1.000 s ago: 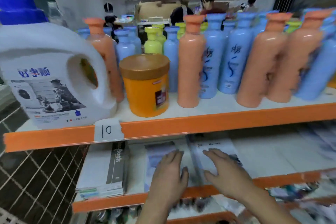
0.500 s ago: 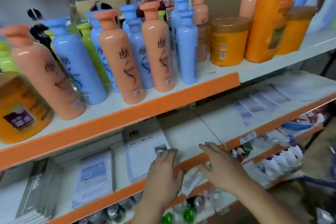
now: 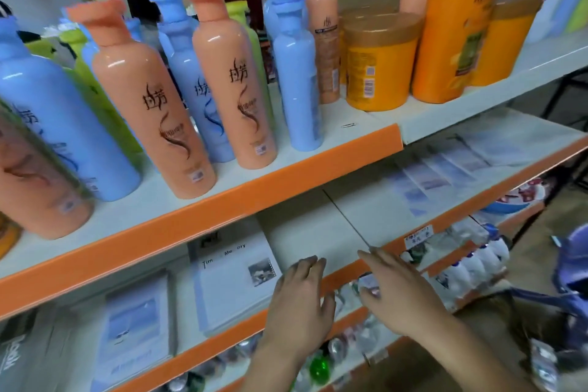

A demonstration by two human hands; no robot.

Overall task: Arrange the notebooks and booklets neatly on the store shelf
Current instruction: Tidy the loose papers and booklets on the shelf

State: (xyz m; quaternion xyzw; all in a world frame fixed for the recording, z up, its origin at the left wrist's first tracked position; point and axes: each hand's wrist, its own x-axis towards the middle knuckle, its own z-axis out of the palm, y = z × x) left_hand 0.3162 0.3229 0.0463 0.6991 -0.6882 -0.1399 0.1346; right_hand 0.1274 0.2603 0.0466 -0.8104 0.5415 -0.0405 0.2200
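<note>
On the middle shelf [image 3: 318, 226] lies a white notebook stack [image 3: 229, 277] printed "Time Memory". To its left lies a pale blue booklet stack [image 3: 133, 328], and a grey notebook stack [image 3: 19, 356] sits at the far left edge. Further right, a fanned row of blue booklets [image 3: 439, 175] lies flat. My left hand [image 3: 299, 299] hovers palm down over the shelf's orange front lip, just right of the white notebook, holding nothing. My right hand [image 3: 391, 289] is spread beside it over the lip, also holding nothing.
The upper shelf [image 3: 286, 175] carries peach, blue and green shampoo bottles [image 3: 222, 79], orange jars [image 3: 378, 64] and a tall orange bottle [image 3: 458, 25]. Small bottles and packets [image 3: 471, 264] fill the lower shelf. People stand behind the shelving.
The view has swung right along the shelves, so the notebooks have slid left in the frame. Both hands have moved right off the notebooks to the shelf's front lip.
</note>
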